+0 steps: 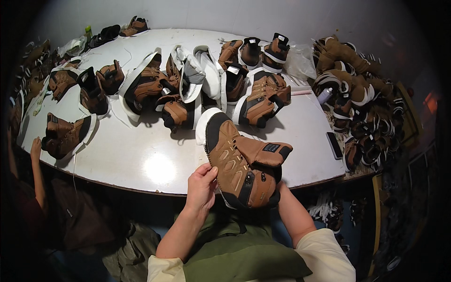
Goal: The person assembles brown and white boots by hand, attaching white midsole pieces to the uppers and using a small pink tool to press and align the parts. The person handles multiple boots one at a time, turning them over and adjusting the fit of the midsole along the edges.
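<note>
A brown and black ankle boot [237, 164] is held up over the table's near edge, its toe pointing away and a white rim showing round the toe. My left hand [203, 184] pinches the boot's lower left edge between thumb and fingers. Behind the heel on the right, my right hand [280, 188] is mostly hidden by the boot; its fingers do not show. Just beyond the toe lie more brown boots [265, 96] and, among them, a boot with a pale grey lining [193, 77].
The white table [127, 164] curves round in front of me. Piled boots and uppers [366, 108] crowd its right side, with a dark phone [334, 145] and a spray can [324, 96] nearby. Another person's hand [35, 148] rests at the left edge near a boot [66, 134].
</note>
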A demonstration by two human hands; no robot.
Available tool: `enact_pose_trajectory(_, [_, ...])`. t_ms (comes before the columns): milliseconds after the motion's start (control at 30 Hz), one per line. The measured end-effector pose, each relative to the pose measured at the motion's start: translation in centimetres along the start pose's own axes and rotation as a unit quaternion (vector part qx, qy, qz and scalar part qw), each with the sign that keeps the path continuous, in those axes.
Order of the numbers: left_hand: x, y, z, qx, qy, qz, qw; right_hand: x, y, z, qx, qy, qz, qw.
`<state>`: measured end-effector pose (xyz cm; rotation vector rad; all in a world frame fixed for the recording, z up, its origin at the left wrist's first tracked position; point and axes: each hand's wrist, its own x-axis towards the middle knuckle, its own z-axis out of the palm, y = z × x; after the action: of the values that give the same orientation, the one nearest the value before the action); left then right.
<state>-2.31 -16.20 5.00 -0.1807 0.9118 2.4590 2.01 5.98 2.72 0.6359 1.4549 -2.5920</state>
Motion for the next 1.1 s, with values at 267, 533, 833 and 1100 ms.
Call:
enact_pose_trajectory(267, [1.2, -0.8, -1.6, -0.029, -0.011, -0.027, 0.999, -1.0, -0.5, 1.1, -0.042, 0.025, -0.015, 0.999])
enact_pose_trajectory(533, [1.6, -1.2, -1.0, -0.063, -0.008, -0.053, 0.997, -2.3, -1.3, 2.0, -0.078, 0.053, -0.021, 0.995])
enact_pose_trajectory(833, [4.3, -1.9, -2.9, -0.127, 0.025, -0.130, 0.983, -4.0, -3.7, 5.3, -0.078, 0.111, -0.005, 0.991])
enact_pose_trajectory(1100, [4.6, -2.1, -1.7, 0.259, -0.126, 0.144, 0.947, 3.6, 0.1, 5.3, 0.189, -0.057, -0.036, 0.980])
